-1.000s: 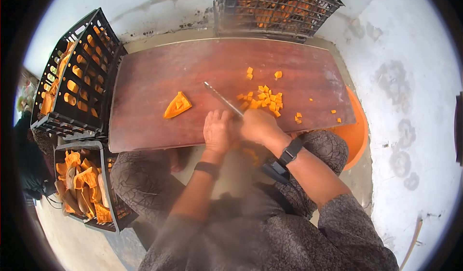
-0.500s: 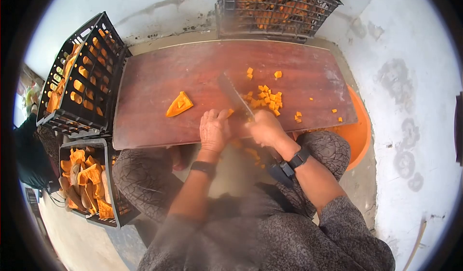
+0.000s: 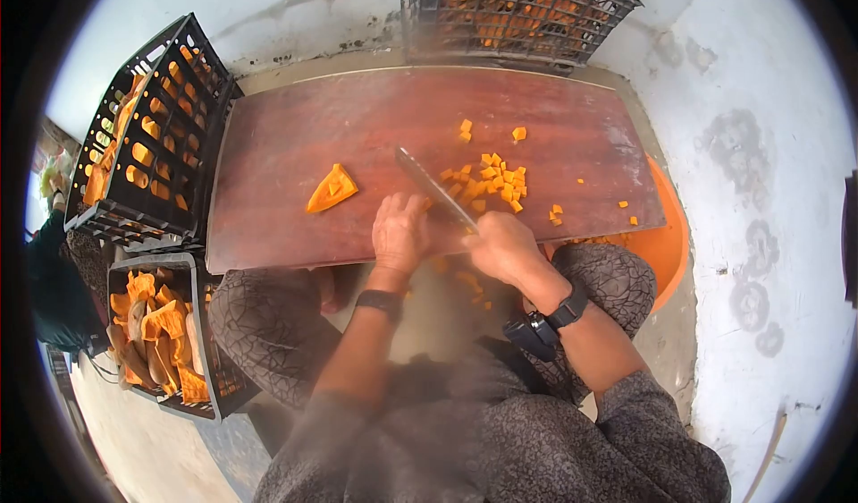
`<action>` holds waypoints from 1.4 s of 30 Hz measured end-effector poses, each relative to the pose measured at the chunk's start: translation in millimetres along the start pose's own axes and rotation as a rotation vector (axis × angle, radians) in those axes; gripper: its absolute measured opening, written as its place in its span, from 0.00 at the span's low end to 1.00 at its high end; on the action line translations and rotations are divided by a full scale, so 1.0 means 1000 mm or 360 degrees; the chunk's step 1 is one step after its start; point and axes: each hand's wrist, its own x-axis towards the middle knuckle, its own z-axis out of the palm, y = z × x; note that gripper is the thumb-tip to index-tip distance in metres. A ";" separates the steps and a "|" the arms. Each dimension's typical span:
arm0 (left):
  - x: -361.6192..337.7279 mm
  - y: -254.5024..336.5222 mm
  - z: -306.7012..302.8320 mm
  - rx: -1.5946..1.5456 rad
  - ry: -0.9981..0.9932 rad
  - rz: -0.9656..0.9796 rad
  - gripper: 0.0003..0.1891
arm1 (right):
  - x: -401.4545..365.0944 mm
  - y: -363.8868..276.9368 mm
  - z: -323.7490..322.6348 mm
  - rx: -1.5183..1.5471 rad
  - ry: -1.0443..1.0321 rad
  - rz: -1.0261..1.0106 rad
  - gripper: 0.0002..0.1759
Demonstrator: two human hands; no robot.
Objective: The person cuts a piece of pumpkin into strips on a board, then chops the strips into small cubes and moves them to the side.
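Observation:
My right hand [image 3: 505, 245] is closed around the handle of a knife [image 3: 433, 185]. Its long blade slants up and left over the red-brown board [image 3: 295, 136]. Just left of the blade, my left hand [image 3: 399, 232] rests at the board's near edge with bent fingers, pinching a small bit of orange pumpkin that is mostly hidden. Diced pumpkin cubes [image 3: 508, 184] lie in a loose heap beyond the knife, a few of them scattered farther off. To the left of my left hand sits a larger pumpkin wedge [image 3: 332, 188].
A black crate [image 3: 179, 159] of pumpkin pieces stands at the board's left, above another crate [image 3: 207, 360] of pumpkin chunks. More stacked crates [image 3: 527, 20] are behind the board. An orange basin [image 3: 672, 235] is under its right end. At far left, another person's dark clothing [image 3: 55, 279] shows.
The knife and my right hand have shifted slightly right and down, and the blade now lies at a flatter slant. My left hand keeps its place, its fingers slightly higher.

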 end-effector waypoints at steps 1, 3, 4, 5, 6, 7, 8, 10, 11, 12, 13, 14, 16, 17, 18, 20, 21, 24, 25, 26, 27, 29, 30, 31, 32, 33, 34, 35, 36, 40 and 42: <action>0.000 0.001 -0.001 0.0007 -0.0016 -0.0001 0.10 | 0.000 -0.001 -0.001 -0.0019 -0.0039 0.0025 0.13; 0.001 0.001 -0.001 0.0012 -0.0027 -0.0009 0.10 | 0.000 -0.001 -0.002 -0.0046 -0.0080 0.0047 0.13; 0.001 0.000 -0.001 -0.0007 -0.0017 0.0000 0.10 | 0.000 -0.001 -0.003 -0.0035 -0.0077 0.0036 0.15; 0.001 -0.001 -0.001 -0.0026 -0.0008 0.0012 0.10 | 0.000 -0.002 -0.003 -0.0024 -0.0072 0.0028 0.17; 0.001 0.000 -0.001 -0.0029 -0.0007 0.0008 0.10 | 0.001 -0.003 -0.005 -0.0029 -0.0073 0.0028 0.17; 0.002 0.001 -0.002 -0.0030 -0.0002 0.0002 0.10 | 0.002 -0.006 -0.008 -0.0020 -0.0157 0.0077 0.17; 0.002 0.002 -0.003 -0.0031 0.0003 -0.0003 0.09 | 0.004 -0.008 -0.012 -0.0011 -0.0240 0.0126 0.17; 0.003 0.001 -0.002 -0.0025 -0.0003 -0.0001 0.09 | 0.008 -0.011 -0.016 0.0028 -0.0308 0.0178 0.15; 0.003 0.000 -0.002 -0.0017 -0.0010 0.0002 0.08 | 0.011 -0.013 -0.018 0.0069 -0.0376 0.0231 0.14; 0.003 0.000 -0.001 -0.0019 -0.0009 -0.0006 0.08 | 0.015 -0.017 -0.021 0.0063 -0.0382 0.0231 0.14; 0.003 0.001 -0.001 -0.0035 -0.0009 -0.0012 0.08 | 0.020 -0.022 -0.024 0.0006 -0.0462 0.0295 0.12; 0.003 0.001 -0.001 -0.0049 -0.0012 -0.0016 0.07 | 0.025 -0.027 -0.026 -0.0048 -0.0541 0.0361 0.10; 0.002 -0.002 0.001 -0.0042 -0.0022 -0.0020 0.07 | 0.031 -0.037 -0.032 -0.0117 -0.0609 0.0365 0.10; 0.002 -0.002 0.002 -0.0035 -0.0024 -0.0018 0.07 | 0.032 -0.040 -0.034 -0.0188 -0.0668 0.0367 0.11; 0.003 -0.004 0.004 -0.0040 -0.0021 -0.0013 0.07 | 0.034 -0.040 -0.033 -0.0190 -0.0661 0.0370 0.11; 0.003 -0.005 0.007 -0.0044 0.0029 -0.0001 0.07 | 0.036 -0.034 -0.028 -0.0294 -0.0593 0.0294 0.12; 0.003 -0.005 0.007 -0.0052 0.0039 0.0007 0.07 | 0.035 -0.031 -0.023 -0.0301 -0.0579 0.0298 0.12; 0.004 -0.006 0.007 0.0010 -0.0004 -0.0031 0.06 | 0.030 -0.034 -0.013 -0.0303 -0.0456 0.0283 0.12; 0.004 -0.006 0.008 0.0015 0.0022 -0.0026 0.06 | 0.031 -0.037 -0.017 -0.0293 -0.0451 0.0288 0.12; 0.002 -0.005 0.009 0.0016 0.0040 -0.0016 0.05 | 0.034 -0.038 -0.022 -0.0296 -0.0536 0.0298 0.12; 0.001 -0.004 0.009 0.0014 0.0029 -0.0002 0.05 | 0.035 -0.038 -0.026 -0.0302 -0.0619 0.0305 0.13; 0.003 -0.004 0.009 -0.0007 0.0053 -0.0044 0.05 | 0.036 -0.043 -0.031 -0.0274 -0.0626 0.0366 0.13; 0.004 -0.004 0.008 -0.0005 0.0055 -0.0041 0.05 | 0.038 -0.044 -0.032 -0.0254 -0.0641 0.0425 0.13; 0.004 -0.005 0.008 0.0023 0.0043 -0.0032 0.05 | 0.038 -0.045 -0.032 -0.0255 -0.0640 0.0425 0.13; 0.003 -0.005 0.009 0.0048 0.0027 -0.0024 0.05 | 0.038 -0.044 -0.031 -0.0241 -0.0625 0.0415 0.13; 0.003 -0.006 0.012 0.0041 0.0020 -0.0022 0.05 | 0.037 -0.044 -0.030 -0.0224 -0.0609 0.0409 0.13; 0.002 -0.008 0.013 0.0033 0.0050 -0.0016 0.06 | 0.037 -0.042 -0.028 -0.0217 -0.0608 0.0422 0.13; 0.002 -0.008 0.015 0.0024 0.0079 -0.0006 0.08 | 0.039 -0.038 -0.024 -0.0209 -0.0537 0.0400 0.13; 0.001 -0.010 0.018 0.0019 0.0072 0.0006 0.08 | 0.041 -0.035 -0.019 -0.0201 -0.0462 0.0375 0.14; 0.002 -0.008 0.013 0.0031 -0.0049 -0.0039 0.14 | 0.048 -0.042 0.015 -0.0140 -0.0114 0.0197 0.15; 0.004 -0.006 0.005 0.0102 -0.0175 -0.0056 0.29 | 0.051 -0.041 0.021 -0.0100 -0.0088 0.0180 0.15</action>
